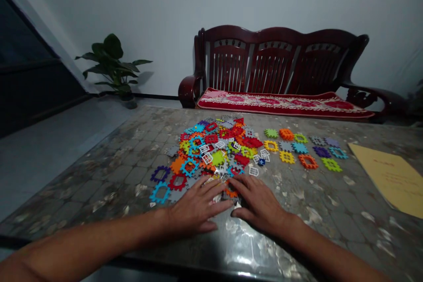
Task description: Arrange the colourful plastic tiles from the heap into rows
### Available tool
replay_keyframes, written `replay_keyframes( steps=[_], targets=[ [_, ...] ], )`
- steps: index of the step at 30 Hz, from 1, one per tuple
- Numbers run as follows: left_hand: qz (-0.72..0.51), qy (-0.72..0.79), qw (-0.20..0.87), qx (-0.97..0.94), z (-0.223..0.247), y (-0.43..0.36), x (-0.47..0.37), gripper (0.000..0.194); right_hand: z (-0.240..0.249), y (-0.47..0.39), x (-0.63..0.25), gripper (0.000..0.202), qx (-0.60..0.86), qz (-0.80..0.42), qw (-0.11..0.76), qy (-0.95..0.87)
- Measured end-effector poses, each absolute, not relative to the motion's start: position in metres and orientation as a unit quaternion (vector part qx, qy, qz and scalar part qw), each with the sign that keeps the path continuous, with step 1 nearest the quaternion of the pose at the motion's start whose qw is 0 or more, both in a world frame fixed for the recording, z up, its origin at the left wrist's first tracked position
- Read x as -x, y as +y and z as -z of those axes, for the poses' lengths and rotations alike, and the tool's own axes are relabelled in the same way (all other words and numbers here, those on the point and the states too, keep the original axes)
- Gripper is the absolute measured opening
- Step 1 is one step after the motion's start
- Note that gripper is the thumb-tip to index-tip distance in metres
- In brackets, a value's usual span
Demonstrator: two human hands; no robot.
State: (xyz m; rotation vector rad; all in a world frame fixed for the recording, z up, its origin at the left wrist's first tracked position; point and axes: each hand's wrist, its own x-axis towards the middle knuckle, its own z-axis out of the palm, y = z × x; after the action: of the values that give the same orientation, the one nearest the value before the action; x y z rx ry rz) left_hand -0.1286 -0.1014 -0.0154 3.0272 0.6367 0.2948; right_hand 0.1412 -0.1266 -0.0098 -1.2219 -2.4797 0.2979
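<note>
My left hand is spread palm-down over the near edge of a heap of interlocking plastic building pieces. Its fingers are outstretched and grip nothing that I can see. My right hand lies close beside it, fingers apart, with an orange piece by its fingertips. Whether the fingertips touch that piece is hard to tell. Left of my left hand are a light-blue square frame piece, a red frame piece and a purple frame piece. White window-shaped pieces lie in and beside the heap.
Right of the heap, several separate pieces are spread out in rough rows. A yellow paper lies at the right of the patterned table. Behind stand a dark wooden bench with a red cushion and a potted plant.
</note>
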Motion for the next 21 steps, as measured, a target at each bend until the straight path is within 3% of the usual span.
replay_keyframes(
  steps=[4, 8, 14, 17, 21],
  targets=[
    [-0.099, 0.243, -0.014, -0.965, 0.013, -0.104, 0.127, 0.075, 0.003, -0.122, -0.133, 0.054, 0.446, -0.091, 0.126, -0.881],
    [-0.094, 0.265, -0.030, -0.959, 0.008, -0.099, 0.121, 0.069, -0.007, -0.116, -0.123, 0.049, 0.468, -0.071, 0.068, -0.878],
    [-0.093, 0.256, -0.059, -0.960, 0.005, -0.095, 0.116, 0.063, -0.012, -0.105, -0.113, 0.025, 0.468, -0.052, 0.023, -0.882],
    [-0.127, 0.226, -0.082, -0.962, 0.006, -0.092, 0.120, 0.057, -0.008, -0.101, -0.117, 0.020, 0.454, -0.062, 0.045, -0.888],
    [-0.173, 0.168, -0.072, -0.968, 0.000, -0.077, 0.129, 0.053, -0.002, -0.095, -0.124, 0.015, 0.459, -0.110, 0.147, -0.870]
  ],
)
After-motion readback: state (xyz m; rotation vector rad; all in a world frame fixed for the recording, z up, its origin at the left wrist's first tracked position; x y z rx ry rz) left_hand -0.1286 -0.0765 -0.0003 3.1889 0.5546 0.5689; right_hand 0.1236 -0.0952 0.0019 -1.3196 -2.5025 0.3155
